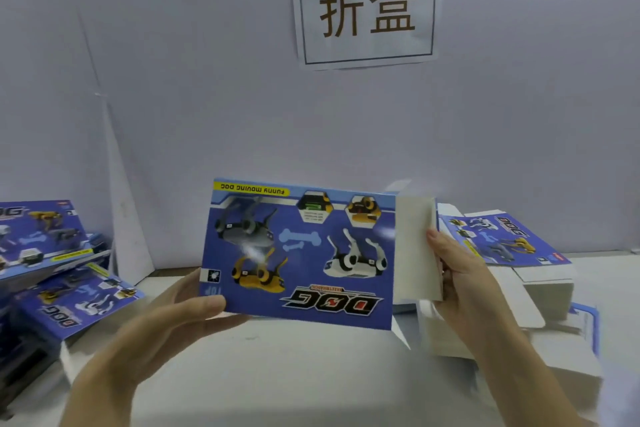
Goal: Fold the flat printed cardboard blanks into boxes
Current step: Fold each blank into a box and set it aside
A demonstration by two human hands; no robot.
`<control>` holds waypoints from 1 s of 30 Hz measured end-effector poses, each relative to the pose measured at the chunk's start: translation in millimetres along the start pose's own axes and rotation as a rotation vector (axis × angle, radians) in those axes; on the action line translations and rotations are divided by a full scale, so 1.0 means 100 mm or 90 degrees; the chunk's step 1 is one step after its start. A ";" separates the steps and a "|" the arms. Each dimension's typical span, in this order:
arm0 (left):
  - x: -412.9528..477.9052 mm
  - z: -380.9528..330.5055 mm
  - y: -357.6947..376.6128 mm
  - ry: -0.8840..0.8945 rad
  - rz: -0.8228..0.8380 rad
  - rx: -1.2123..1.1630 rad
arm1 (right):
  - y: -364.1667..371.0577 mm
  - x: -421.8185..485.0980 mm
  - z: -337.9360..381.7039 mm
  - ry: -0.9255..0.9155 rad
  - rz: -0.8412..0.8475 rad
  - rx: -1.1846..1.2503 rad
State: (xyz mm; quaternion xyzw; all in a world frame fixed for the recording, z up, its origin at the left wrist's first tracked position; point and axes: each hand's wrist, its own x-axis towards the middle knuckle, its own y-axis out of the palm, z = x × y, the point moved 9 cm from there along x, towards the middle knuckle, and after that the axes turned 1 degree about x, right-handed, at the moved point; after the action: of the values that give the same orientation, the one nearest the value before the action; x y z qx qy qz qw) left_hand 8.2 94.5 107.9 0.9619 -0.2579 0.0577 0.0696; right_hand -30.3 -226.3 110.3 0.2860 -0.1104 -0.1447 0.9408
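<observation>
A blue printed cardboard box blank (301,253) with robot dogs and an upside-down "DOG" logo is held up above the table, printed face toward me. My left hand (180,308) grips its lower left corner, thumb on the front. My right hand (460,274) pinches the plain grey end flap (414,246) at its right side, which stands out from the panel. A stack of flat blanks (502,239) lies on the table behind my right hand.
Folded blue boxes (52,253) are piled at the left edge of the white table (294,374). A white wall (207,80) stands close behind, with a paper sign (367,7) taped on it. Loose white cardboard (540,305) lies at the right.
</observation>
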 end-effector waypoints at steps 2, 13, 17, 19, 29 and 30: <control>-0.16 0.04 -0.26 -0.081 -0.056 0.027 | 0.12 -0.03 -0.25 0.071 0.018 -0.069; -0.70 -1.09 -2.03 0.192 -0.618 -0.261 | 0.41 0.08 -1.21 0.224 0.014 -0.341; -0.35 -1.40 -1.97 0.225 -0.616 -0.248 | 0.52 0.12 -1.34 0.215 0.030 -0.340; -0.16 -1.38 -2.02 0.208 -0.638 -0.233 | 0.54 0.10 -1.42 0.216 0.065 -0.363; 0.87 0.33 -0.71 -0.149 -0.141 0.390 | 0.51 0.32 -1.44 -0.169 0.163 -0.887; 0.94 0.50 -0.55 -0.155 -0.116 0.504 | 0.48 0.40 -1.51 -0.167 0.157 -0.993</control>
State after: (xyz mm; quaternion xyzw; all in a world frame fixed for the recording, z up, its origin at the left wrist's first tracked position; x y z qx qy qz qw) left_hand 120.8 87.4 66.8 0.9331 -0.1364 0.0315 -0.3312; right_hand 60.8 -124.8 20.5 -0.4878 -0.1180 -0.1074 0.8582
